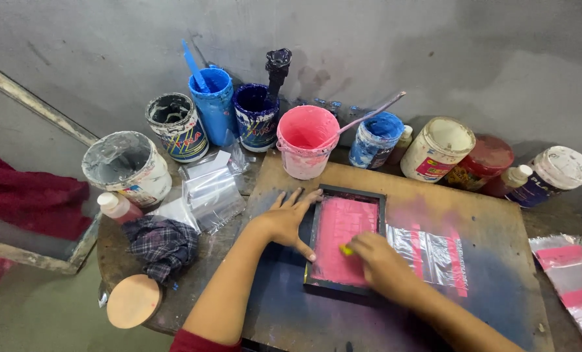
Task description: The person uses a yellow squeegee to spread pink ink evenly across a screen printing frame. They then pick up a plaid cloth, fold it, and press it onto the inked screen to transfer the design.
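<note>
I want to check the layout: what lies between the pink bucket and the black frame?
Nothing: head view shows only bare board between pink bucket and black frame.

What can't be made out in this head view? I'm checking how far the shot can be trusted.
- The yellow tool: mostly covered by the right hand, so its shape is unclear.
- The clear bag: its left part lies under the black frame.
- The striped bags: cut off by the right edge.
- The closed tubs' contents: hidden by lids.
- The frame's left rail: partly under the left hand.
</note>
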